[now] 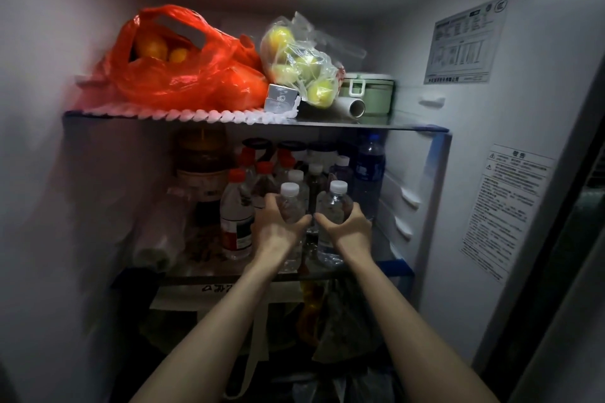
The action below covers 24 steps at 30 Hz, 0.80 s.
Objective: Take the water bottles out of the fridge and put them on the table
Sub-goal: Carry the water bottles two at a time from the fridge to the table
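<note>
Fingers of both hands curl around clear, white-capped water bottles on the fridge's middle shelf (360,268) — the left hand (278,229) grips the left bottle (290,203) at its body, the right hand (348,227) grips the right bottle (334,206) likewise, caps rising above the fingertips. Above the fingers, the upper shelf (376,125) carries a red bag (196,75) of oranges and a clear bag (301,65) of yellow-green fruit. Behind the fingers stand more bottles; just left of them, a red-capped bottle (235,216).
</note>
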Motion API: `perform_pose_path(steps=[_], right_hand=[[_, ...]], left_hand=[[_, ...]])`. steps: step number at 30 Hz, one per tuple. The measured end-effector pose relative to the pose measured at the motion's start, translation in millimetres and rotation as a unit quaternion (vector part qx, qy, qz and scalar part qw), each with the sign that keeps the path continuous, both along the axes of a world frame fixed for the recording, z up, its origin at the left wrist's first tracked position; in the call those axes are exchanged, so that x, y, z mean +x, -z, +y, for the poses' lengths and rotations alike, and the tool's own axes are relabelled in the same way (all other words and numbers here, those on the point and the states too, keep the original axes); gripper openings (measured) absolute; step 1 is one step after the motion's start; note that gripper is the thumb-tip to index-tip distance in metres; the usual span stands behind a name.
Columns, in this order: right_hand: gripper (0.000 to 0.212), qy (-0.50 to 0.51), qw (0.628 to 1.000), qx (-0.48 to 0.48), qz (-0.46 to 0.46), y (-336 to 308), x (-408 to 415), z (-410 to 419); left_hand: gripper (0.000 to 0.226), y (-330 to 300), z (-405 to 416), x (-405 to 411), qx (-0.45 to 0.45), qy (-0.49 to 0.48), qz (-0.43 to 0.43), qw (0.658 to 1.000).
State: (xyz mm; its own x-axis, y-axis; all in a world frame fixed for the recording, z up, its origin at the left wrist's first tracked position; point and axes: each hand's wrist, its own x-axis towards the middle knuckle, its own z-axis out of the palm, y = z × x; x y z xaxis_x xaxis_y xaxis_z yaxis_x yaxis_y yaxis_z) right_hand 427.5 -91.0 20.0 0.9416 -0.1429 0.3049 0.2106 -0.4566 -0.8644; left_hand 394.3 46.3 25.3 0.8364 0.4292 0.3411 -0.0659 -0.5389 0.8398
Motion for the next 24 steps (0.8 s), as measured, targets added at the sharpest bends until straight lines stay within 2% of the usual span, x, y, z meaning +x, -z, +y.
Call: perform_pose_path(steps=[5,13,19,24], right_hand=[[0.061,-0.014,0.999,0.033,-0.020,1,-33,-8],[0.057,-0.046,0.989,0.057,-0.132,-34,-110,-20],[0.071,-0.083,0.982,0.030,-0.169,-54,-200,-39],[0.052,-0.092,0.981,0.009,-0.173,-65,-299,-57]], left_hand=[[0.046,-1,-8,-31,-0.004,-0.012,-0.049,0.999],[0.050,-60,-12,-141,0.007,-0.058,-0.127,0.990],[0.049,-73,-16,-240,0.035,-0.084,-0.133,0.987],[0.049,-66,-18,-330,0.040,-0.054,-0.134,0.989]])
